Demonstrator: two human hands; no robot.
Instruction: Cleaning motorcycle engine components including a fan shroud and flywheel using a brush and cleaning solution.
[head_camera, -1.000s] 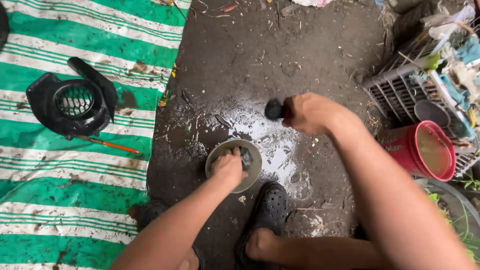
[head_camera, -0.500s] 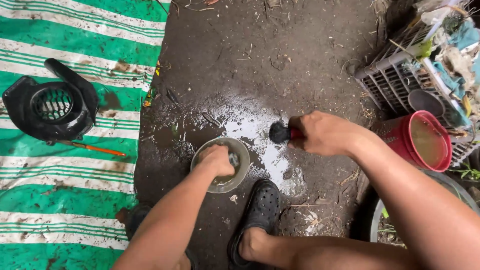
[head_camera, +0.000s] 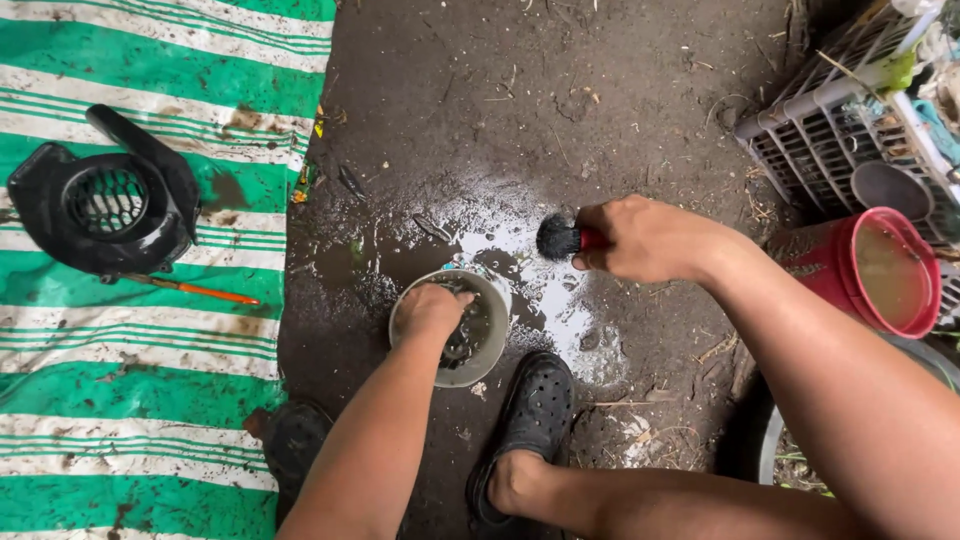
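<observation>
The left hand (head_camera: 430, 310) reaches into the pale bowl (head_camera: 488, 345), which sits on the wet dirt ground (head_camera: 560, 110) just left of the black clog (head_camera: 538, 400); its fingers curl around a small dark part (head_camera: 462, 345) lying in murky liquid. That part is probably wet, slippery and stiff, best pinched by its edges. The right hand (head_camera: 645, 240), fingers closed around a red-handled brush (head_camera: 560, 238), hovers right of and above the bowl. Compared with half a second ago, the brush sits slightly higher and the left hand deeper in the bowl.
</observation>
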